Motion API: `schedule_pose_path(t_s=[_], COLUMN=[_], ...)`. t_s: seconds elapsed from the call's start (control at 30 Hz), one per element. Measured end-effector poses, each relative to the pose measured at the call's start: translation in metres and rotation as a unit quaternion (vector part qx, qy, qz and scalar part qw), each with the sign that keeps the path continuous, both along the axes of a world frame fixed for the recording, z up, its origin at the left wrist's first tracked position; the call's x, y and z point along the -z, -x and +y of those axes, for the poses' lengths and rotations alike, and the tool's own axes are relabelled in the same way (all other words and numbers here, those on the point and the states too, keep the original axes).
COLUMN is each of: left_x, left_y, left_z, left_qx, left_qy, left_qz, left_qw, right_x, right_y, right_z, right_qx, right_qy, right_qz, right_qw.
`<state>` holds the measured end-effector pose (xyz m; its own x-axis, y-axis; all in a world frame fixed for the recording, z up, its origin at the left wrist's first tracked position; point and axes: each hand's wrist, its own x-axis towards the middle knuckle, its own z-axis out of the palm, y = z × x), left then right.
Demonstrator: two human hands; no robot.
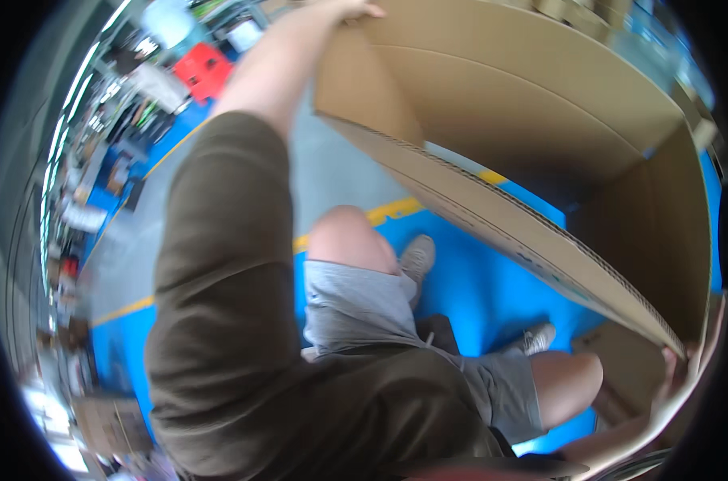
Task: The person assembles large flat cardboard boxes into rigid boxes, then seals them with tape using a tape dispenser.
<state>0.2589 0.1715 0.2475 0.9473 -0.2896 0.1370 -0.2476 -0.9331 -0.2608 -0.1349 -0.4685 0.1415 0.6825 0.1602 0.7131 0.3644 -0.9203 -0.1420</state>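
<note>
A large brown cardboard box [532, 80] is held up in front of me at the right, its walls spread apart and tilted. Through its open middle I see blue floor and part of a yellow line. My left hand [354, 10], at the end of a stretched arm, is closed on the far left corner of the box; most of its fingers are hidden or cut off by the view. At the near right corner, my right hand [675, 373] grips the box wall, with fingertips over the corrugated edge.
Below the box's near corner is another brown cardboard piece [620, 361]. A red stool [203, 72] stands far left, beside cluttered shelves. A closed-looking carton [111, 423] sits at lower left. Yellow lines [396, 210] divide blue floor from grey.
</note>
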Motion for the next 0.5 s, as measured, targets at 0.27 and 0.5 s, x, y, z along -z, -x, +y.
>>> schedule_pose_path(t_s=[0.27,0.5], left_x=[0.035,0.032], left_y=[0.019,0.046], left_z=[-0.100,-0.086], left_qx=[-0.122,-0.233], left_qy=[0.011,0.172], left_qz=[-0.007,0.327], left_qw=[0.992,0.900], right_x=[0.012,0.005], right_y=[-0.005,-0.031], right_z=[-0.019,-0.005], right_qx=[0.032,0.057], right_qy=[-0.265,-0.190], right_qz=[0.226,0.118], right_qw=[0.937,0.973])
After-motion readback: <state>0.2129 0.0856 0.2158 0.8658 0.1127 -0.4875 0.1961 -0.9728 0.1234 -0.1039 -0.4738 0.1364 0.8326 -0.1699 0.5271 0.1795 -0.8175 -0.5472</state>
